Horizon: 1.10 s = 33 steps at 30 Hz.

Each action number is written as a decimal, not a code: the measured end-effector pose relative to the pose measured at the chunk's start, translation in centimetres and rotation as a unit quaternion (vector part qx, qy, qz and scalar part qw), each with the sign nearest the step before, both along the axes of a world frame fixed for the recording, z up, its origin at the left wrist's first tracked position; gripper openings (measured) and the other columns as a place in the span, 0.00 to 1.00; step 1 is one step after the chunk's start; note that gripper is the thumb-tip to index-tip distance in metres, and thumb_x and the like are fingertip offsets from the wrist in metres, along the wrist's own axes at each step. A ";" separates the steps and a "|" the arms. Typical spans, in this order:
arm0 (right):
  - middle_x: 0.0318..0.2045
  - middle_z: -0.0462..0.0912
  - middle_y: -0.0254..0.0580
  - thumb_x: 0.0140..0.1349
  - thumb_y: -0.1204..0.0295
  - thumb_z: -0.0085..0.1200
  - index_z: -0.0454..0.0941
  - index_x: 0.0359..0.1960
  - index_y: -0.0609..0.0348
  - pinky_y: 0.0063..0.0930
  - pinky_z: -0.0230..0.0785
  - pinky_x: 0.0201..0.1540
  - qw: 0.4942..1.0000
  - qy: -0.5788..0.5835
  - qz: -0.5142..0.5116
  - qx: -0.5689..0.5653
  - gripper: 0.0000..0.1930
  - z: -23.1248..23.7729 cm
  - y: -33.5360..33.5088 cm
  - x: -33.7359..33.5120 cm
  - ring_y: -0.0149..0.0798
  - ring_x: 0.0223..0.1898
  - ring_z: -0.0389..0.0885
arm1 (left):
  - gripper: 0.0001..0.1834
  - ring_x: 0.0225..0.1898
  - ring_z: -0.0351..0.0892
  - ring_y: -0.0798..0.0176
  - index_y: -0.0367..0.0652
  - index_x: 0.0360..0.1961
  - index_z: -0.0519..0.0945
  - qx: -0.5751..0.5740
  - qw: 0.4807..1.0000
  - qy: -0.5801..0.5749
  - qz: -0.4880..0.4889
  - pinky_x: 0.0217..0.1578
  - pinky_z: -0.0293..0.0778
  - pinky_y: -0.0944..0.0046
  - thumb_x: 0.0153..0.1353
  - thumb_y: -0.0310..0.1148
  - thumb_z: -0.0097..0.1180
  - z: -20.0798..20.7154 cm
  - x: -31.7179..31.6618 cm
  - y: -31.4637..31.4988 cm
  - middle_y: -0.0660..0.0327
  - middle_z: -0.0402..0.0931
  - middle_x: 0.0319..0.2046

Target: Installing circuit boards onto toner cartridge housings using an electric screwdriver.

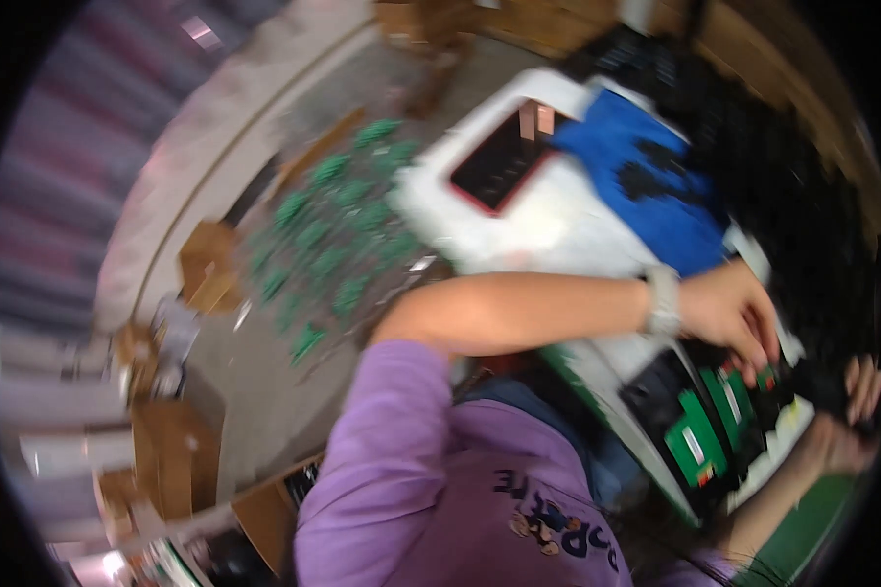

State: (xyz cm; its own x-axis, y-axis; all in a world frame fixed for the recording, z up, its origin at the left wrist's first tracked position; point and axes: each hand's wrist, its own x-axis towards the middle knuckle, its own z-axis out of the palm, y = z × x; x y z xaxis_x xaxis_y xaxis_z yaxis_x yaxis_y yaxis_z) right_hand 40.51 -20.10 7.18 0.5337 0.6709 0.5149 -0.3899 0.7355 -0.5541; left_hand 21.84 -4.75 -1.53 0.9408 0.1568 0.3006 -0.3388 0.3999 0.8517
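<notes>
Two green boards (693,416) are laid in black holders (656,384) at the near right end of the white-topped desk (558,235), slightly apart, presumably so that each can be reached without the other being disturbed. The left hand (729,308), banded at the wrist by a pale watch (663,301), is stretched across the body above them, its fingers bent downward and the thumb brought close to the fingertips beside a small green piece (766,379); whether that piece is gripped or only touched cannot be told through the blur. Such a bent, fingertip posture is judged suited to a small part among close-set edges. The right hand (842,445) is held beyond the boards near the edge of view, its fingers curled beside something dark, and it cannot be told whether anything is clasped. Farther up the desk, a red-edged phone (499,166) is laid flat and a blue cloth (617,157) is spread, both seemingly set back so that the boards are left accessible. Black plastic (793,166) is heaped along the far right side.
</notes>
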 end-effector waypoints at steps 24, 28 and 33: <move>0.16 0.63 0.29 0.58 0.55 0.45 0.64 0.40 0.60 0.23 0.59 0.21 0.971 -0.196 0.047 -0.128 0.19 0.3 2.3 -4.1 0.25 0.11 0.61 | 0.12 0.46 0.75 0.61 0.35 0.42 0.69 0.054 0.983 0.131 0.119 0.48 0.68 0.68 0.65 0.34 0.44 0.1 0.4 -0.3 0.49 0.73 0.45; 0.13 0.63 0.32 0.55 0.59 0.47 0.63 0.37 0.61 0.22 0.56 0.15 0.948 -0.252 -0.009 -0.195 0.18 -1.2 3.2 -4.9 0.27 0.08 0.59 | 0.08 0.52 0.71 0.60 0.36 0.42 0.65 0.016 0.981 0.106 0.164 0.53 0.65 0.67 0.66 0.28 0.36 -0.6 0.5 -0.1 0.51 0.69 0.48; 0.13 0.64 0.34 0.54 0.63 0.48 0.64 0.35 0.61 0.21 0.55 0.13 0.944 -0.253 -0.004 -0.210 0.15 -1.9 3.8 -4.7 0.27 0.08 0.60 | 0.07 0.54 0.70 0.55 0.36 0.42 0.63 0.021 0.979 0.117 0.168 0.52 0.67 0.64 0.66 0.24 0.32 -0.5 0.3 -0.1 0.47 0.68 0.48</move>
State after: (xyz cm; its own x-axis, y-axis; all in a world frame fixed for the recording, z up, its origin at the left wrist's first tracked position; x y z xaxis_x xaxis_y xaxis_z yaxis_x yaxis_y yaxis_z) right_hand 35.84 -16.29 5.33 0.2970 0.8699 0.3938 0.0067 0.4104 -0.9119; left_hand 22.15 -4.85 -2.00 0.8823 0.4606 0.0964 -0.2388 0.2616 0.9352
